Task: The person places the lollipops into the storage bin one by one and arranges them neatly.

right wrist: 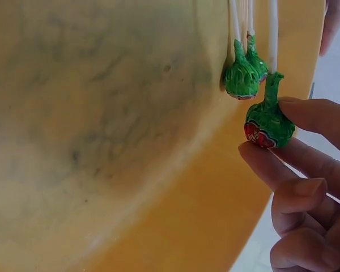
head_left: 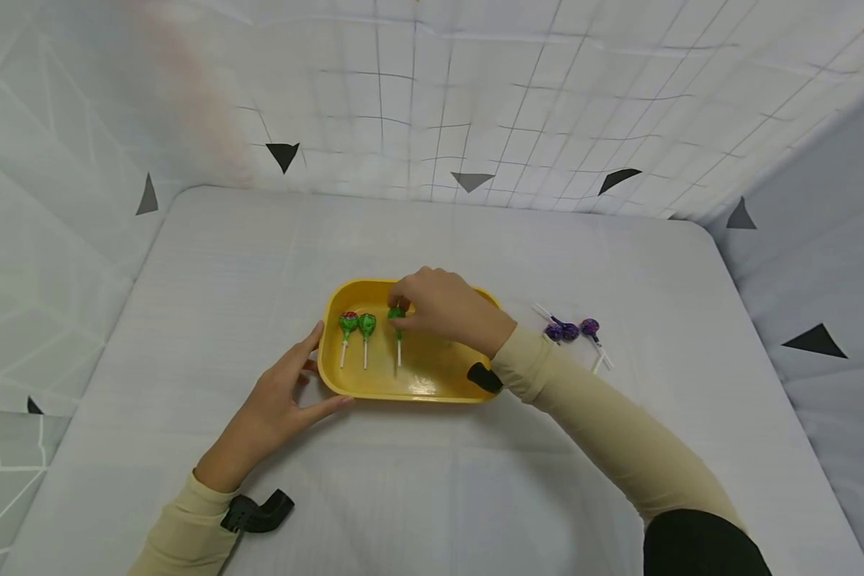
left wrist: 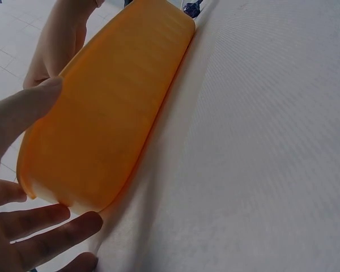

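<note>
A yellow tray [head_left: 432, 392] lies on the white-covered table. Inside it, toward the left, stand two green-wrapped lollipops, a left one [head_left: 349, 323] and one beside it [head_left: 366, 325], their white sticks pointing toward the person. My right hand [head_left: 446, 308] pinches a third green lollipop [right wrist: 269, 122] by its wrapped head, over the tray; red shows on the wrapper's underside. My left hand [head_left: 277, 408] touches the tray's near left corner, its thumb [left wrist: 31, 107] on the long side and its fairly straight fingers [left wrist: 56, 241] spread at the short end.
Several purple-wrapped lollipops [head_left: 569, 331] lie in a loose cluster on the table, right of the tray and beyond the right forearm. A white curtain with grid lines [head_left: 432, 104] hangs behind the table's far edge.
</note>
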{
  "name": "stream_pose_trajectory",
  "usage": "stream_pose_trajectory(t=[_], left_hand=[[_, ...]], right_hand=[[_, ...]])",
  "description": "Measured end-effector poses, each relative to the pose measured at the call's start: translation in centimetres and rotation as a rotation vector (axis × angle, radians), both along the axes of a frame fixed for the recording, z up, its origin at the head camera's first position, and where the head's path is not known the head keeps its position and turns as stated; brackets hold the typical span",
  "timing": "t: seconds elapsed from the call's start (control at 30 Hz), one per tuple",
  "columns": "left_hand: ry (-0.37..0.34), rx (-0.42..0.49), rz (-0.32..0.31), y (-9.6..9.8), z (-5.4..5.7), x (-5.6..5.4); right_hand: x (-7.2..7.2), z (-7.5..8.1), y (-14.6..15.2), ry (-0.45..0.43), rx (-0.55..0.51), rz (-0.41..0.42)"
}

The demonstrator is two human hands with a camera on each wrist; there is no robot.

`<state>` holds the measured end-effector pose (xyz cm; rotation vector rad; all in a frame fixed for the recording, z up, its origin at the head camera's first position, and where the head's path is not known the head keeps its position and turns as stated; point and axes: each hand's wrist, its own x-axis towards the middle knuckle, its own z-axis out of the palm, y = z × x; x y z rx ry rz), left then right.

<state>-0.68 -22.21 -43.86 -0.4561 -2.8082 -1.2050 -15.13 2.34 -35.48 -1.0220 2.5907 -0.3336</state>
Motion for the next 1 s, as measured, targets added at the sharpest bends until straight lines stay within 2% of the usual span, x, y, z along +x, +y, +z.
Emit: stream_pose_trajectory(t=[0.23,0.53,1.0], left_hand=[[0.017,-0.001,-0.005,0.0,0.0,0.0],[-0.005,-0.016,-0.002,0.0,0.1,0.0],[0.023,-0.010,-0.002,-0.1,0.0,0.0]], right_hand=[[-0.1,-0.5,-0.6,-0.004,0.021,0.007],[-0.4,-1.2,-1.4,0.004,0.039,0.032],[-0.7,-1.9,-2.4,-0.020,0.074,0.044]])
